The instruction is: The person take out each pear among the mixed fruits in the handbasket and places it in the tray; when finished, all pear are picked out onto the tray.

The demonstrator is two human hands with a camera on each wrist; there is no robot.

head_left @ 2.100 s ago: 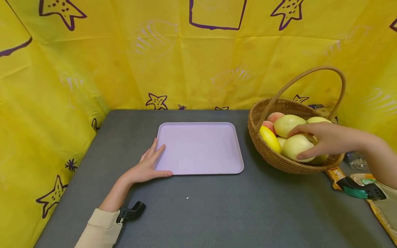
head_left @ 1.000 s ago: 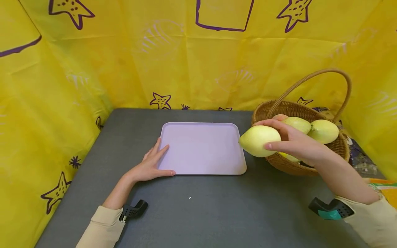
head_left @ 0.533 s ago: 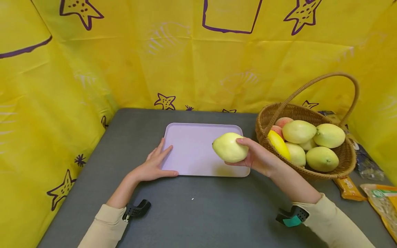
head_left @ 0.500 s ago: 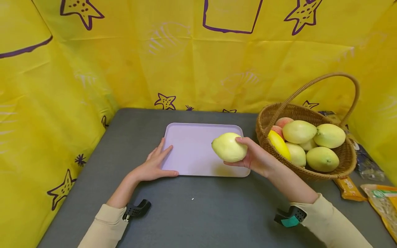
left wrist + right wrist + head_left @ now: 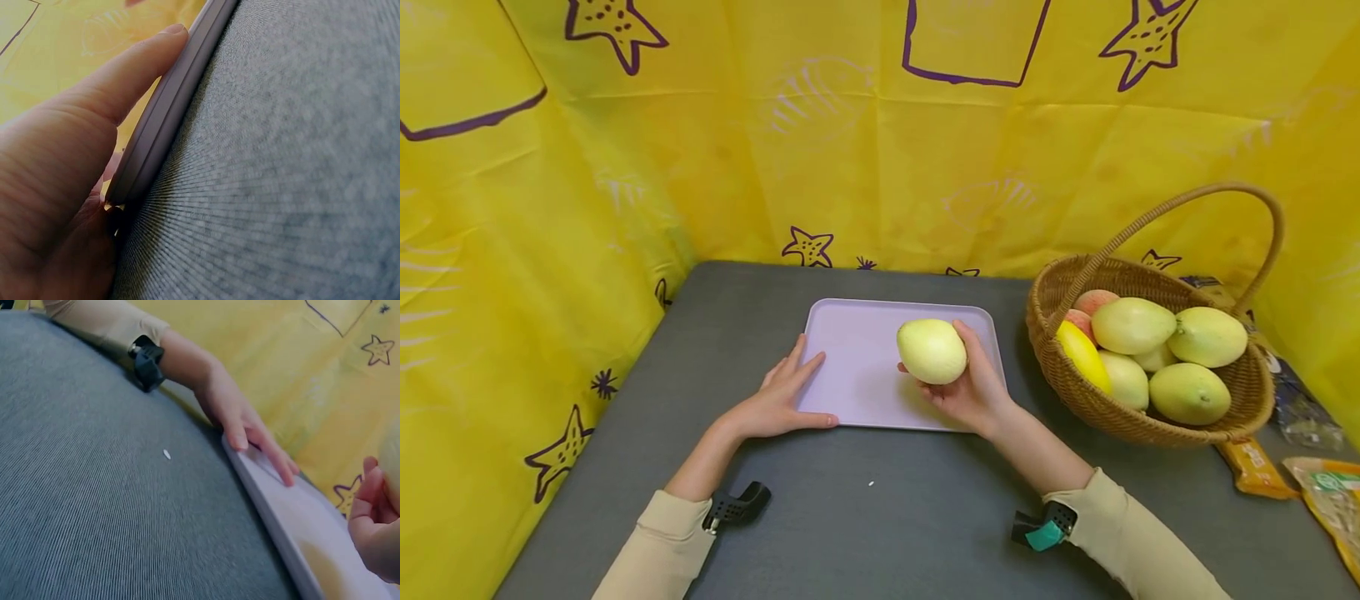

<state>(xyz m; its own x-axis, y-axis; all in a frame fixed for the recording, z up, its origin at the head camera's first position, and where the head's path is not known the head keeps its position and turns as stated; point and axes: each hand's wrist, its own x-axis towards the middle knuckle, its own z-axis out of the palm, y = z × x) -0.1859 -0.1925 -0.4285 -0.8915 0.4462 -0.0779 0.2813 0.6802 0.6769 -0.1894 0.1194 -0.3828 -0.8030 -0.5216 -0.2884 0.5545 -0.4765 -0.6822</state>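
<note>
Grey table (image 5: 865, 533) bears one tray (image 5: 857, 367), left grip (image 5: 777, 403) splayed against it, right grip (image 5: 974, 390) clasping one fruit (image 5: 931, 352).

Tray (image 5: 165, 106) touched at its edge by the left hand (image 5: 53, 169)
The thumb tip is rested against the rim; grey tabletop (image 5: 281, 156) and yellow cloth (image 5: 59, 53) are shown.

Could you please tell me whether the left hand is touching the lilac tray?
Touching. The left wrist view shows the left hand meeting the lilac tray, its thumb tip against the rim without a gap.
</note>
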